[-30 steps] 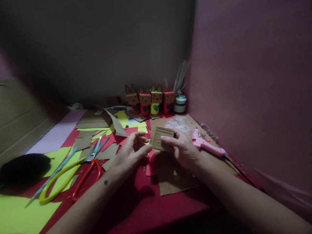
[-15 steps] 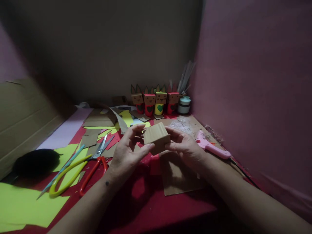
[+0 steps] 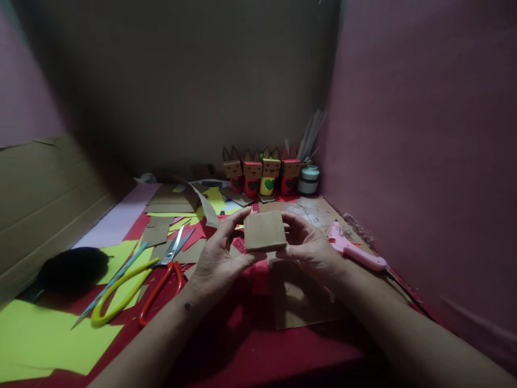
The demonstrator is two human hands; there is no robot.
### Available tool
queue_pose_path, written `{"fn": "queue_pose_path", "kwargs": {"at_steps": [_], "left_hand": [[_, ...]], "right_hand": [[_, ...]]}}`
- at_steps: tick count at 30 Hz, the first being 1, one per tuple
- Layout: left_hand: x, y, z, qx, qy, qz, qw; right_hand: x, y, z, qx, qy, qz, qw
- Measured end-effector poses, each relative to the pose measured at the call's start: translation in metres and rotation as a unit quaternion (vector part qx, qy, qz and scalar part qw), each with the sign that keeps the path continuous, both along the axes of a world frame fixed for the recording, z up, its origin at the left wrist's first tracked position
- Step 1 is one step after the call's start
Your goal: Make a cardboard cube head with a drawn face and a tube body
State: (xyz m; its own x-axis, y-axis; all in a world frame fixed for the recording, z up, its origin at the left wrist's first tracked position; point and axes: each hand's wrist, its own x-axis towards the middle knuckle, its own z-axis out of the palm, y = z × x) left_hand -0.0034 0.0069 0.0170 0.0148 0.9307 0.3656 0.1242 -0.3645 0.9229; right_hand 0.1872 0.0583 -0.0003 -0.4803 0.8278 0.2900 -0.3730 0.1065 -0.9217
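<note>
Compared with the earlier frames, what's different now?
The left hand, loosely at the edge of the small cardboard box at first, now grips it together with the right hand, which keeps hold. The box has been turned, so mostly one flat face shows. Scissors, pink glue gun and four cardboard figures stay put.

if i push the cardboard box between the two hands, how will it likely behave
Being cardboard, the box is probably light for its size. Its squared shape suggests it would slide rather than roll. It may dent where the left hand and right hand grip it.
</note>
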Motion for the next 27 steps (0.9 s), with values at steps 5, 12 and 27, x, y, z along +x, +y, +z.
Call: {"fn": "queue_pose_path", "kwargs": {"at_steps": [5, 12, 27], "left_hand": [[-0.002, -0.001, -0.001, 0.028, 0.017, 0.009, 0.999], [-0.006, 0.001, -0.008, 0.101, 0.068, 0.038, 0.992], [-0.003, 0.006, -0.006, 0.002, 0.041, -0.023, 0.999]], "right_hand": [[-0.001, -0.001, 0.0, 0.022, 0.007, -0.001, 1.0], [0.0, -0.002, -0.004, 0.07, -0.033, 0.003, 0.997], [0.002, -0.003, -0.002, -0.078, -0.033, -0.005, 0.996]]}}
